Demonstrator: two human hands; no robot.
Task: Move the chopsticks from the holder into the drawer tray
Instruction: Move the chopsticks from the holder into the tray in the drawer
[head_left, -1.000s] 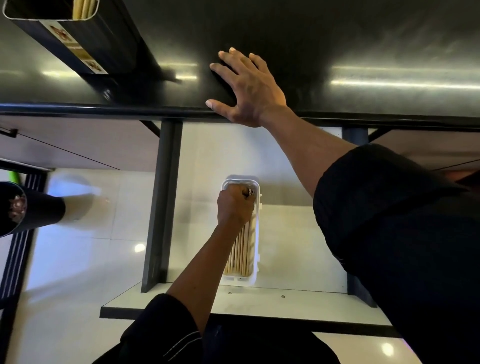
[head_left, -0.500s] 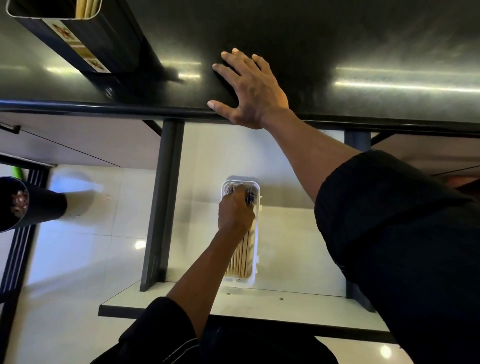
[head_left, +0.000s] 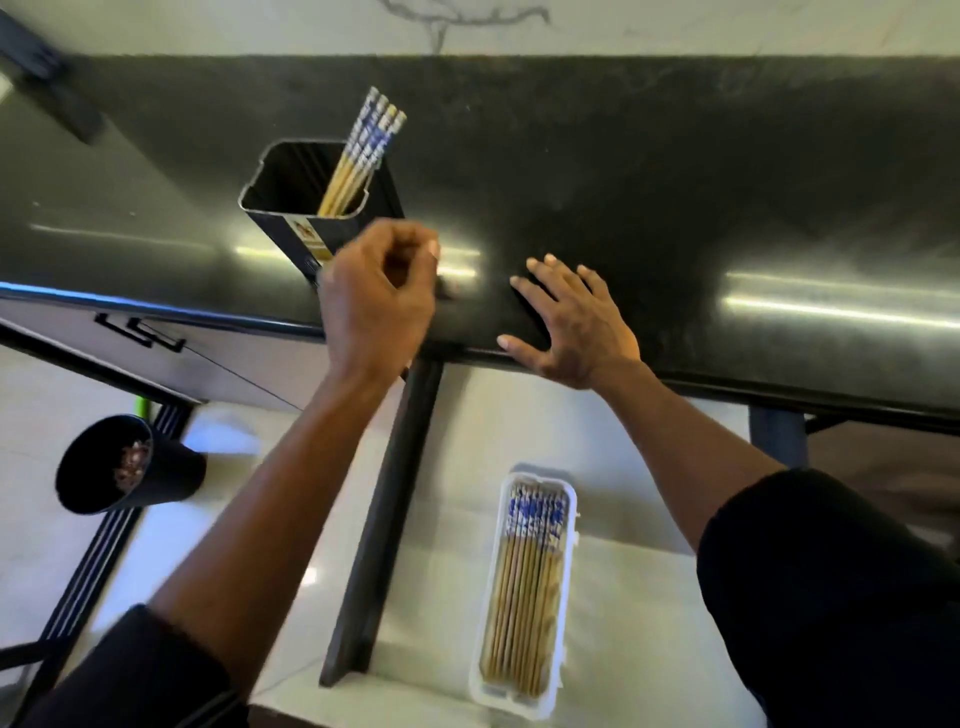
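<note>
A black square holder (head_left: 283, 202) stands on the dark counter, with several bamboo chopsticks (head_left: 363, 150) with blue-and-white tops leaning out of its right corner. Just below and right of the holder hovers my left hand (head_left: 379, 306), fingers curled loosely and nothing in them. My right hand (head_left: 571, 322) lies flat and spread on the counter's front edge. Down in the pulled-out drawer, a white tray (head_left: 563, 577) holds several chopsticks (head_left: 524, 587) laid lengthwise, their blue tops at the far end.
The dark glossy counter (head_left: 675, 182) runs across the view, with a pale wall behind it. The drawer's black left side rail (head_left: 384, 519) runs beside my left forearm. A black bin (head_left: 124, 467) stands on the floor at the left.
My left hand has left the tray in the drawer and risen to the counter beside the holder, holding nothing. The view has tilted up, so the holder shows fully. My right hand stays put.
</note>
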